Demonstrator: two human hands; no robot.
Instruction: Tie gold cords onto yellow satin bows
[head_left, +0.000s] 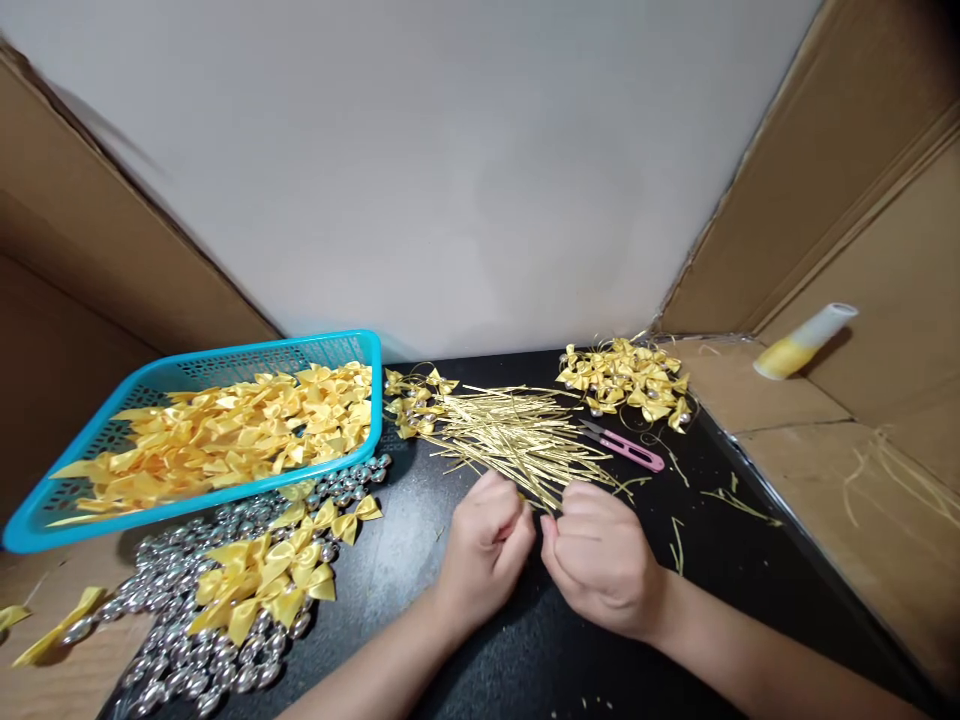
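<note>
My left hand and my right hand are close together over the black table, fingers curled tightly with thumbs turned inward. What they pinch is hidden; only a bit of yellow shows in the gap between them. Just beyond my knuckles lies a loose pile of cut gold cords. Pink thread snips rest to the right of that pile. Left of my left hand, several yellow ribbon bows lie on top of silver beads.
A turquoise basket full of yellow bows stands at the left. Finished-looking bow-and-bead clusters lie at the back right, with a smaller cluster left of the cords. Cardboard walls flank the table; a white-and-yellow tube stands at right.
</note>
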